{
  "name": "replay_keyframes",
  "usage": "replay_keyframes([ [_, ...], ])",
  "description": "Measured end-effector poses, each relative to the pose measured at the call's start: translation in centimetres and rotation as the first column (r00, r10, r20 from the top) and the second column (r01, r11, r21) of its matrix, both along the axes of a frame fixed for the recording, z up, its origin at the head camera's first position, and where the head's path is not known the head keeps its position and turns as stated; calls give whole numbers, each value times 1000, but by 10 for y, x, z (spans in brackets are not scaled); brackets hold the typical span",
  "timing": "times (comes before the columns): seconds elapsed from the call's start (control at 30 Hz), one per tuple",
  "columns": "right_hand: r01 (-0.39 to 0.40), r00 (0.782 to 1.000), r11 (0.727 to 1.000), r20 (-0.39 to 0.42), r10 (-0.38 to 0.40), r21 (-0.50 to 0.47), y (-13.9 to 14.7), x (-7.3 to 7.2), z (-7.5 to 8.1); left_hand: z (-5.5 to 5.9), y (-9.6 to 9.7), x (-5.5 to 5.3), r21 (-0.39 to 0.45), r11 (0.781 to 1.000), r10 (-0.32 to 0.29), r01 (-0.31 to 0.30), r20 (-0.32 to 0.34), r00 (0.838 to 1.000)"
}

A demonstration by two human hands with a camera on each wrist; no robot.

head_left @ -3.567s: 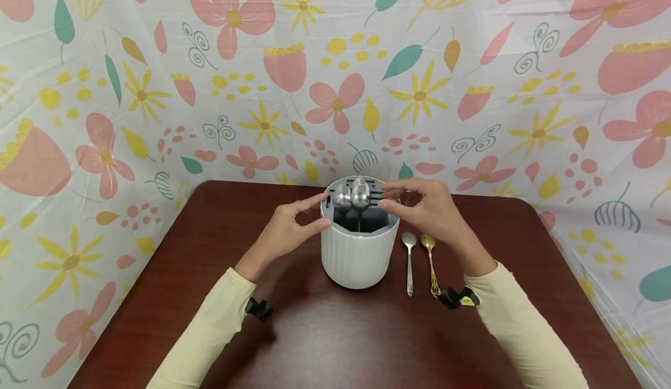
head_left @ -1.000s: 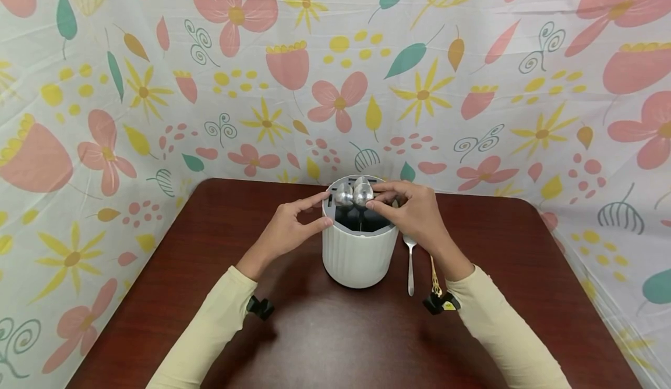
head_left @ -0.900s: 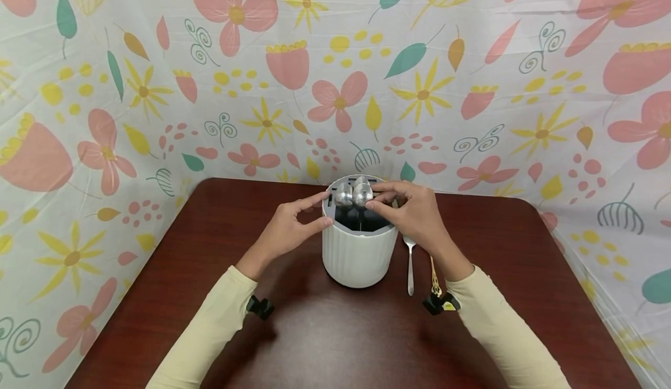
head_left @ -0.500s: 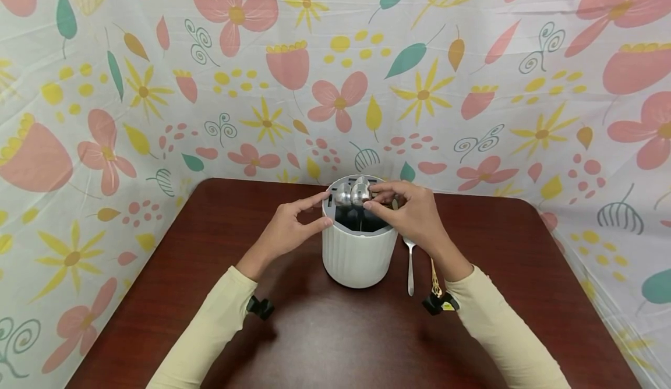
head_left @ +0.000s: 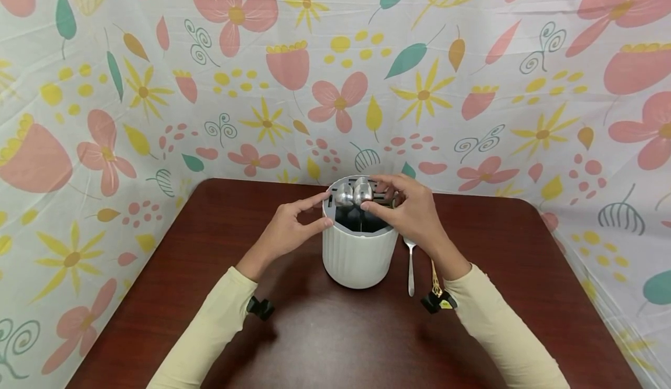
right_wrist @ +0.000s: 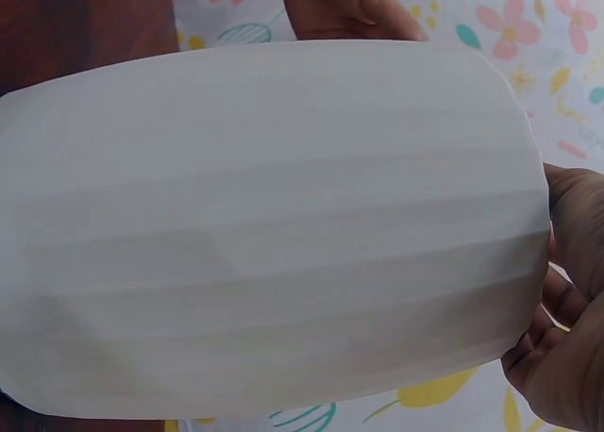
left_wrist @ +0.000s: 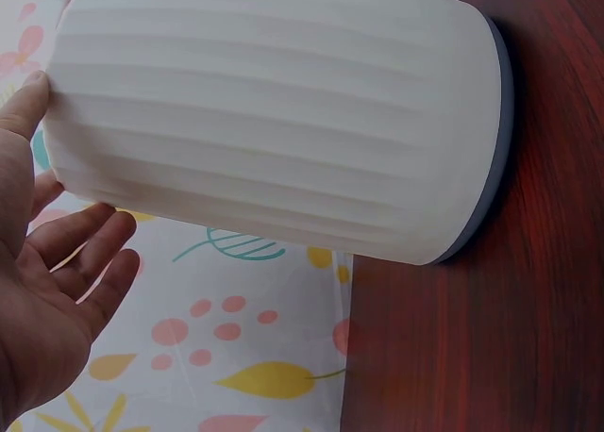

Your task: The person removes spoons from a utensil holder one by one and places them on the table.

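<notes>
Left hand [head_left: 288,226] lightly bracing white holder [head_left: 359,261] on table [head_left: 325,342], fingers extended, probably stopping wobble; right hand [head_left: 414,211] pinching silver spoon [head_left: 362,192] by bowl, guessing cuz handle's sitting inside.

No text, brand or number can be read. In the head view, a small yellow label [head_left: 446,305] shows on the black device [head_left: 431,303] worn at the person's right wrist, just beside the cuff of the pale yellow sleeve [head_left: 505,322]. The label is too small and blurred in that view for any letters, numbers or sign on it to be made out.
</notes>
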State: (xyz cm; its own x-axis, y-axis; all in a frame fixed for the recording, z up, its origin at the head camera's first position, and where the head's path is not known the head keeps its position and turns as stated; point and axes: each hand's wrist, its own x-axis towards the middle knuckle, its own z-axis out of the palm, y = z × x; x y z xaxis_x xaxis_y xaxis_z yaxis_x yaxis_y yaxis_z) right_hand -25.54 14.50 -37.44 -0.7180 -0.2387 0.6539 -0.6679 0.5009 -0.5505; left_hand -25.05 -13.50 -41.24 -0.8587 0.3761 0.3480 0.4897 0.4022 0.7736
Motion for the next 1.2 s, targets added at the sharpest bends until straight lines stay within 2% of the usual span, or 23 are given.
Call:
replay_keyframes([
  [0.37, -26, 1000, 998, -9, 26, 56, -2, 2, 0, 0, 0, 0, -3, 1000, -7, 7, 1, 1000],
  [0.7, -44, 998, 999, 36, 44, 11, -1, 3, 2, 1, -1, 1, 17, 1000, -20, 20, 8, 1000],
  [0.97, -25, 999, 999, 47, 24, 22, -1, 5, 2, 1, -1, 0, 11, 1000, -20, 20, 7, 1000],
  [1.2, 6, 1000, 1000, 21, -7, 29, -4, 5, 1, 2, 0, 1, 5, 1000, -18, 18, 10, 1000],
])
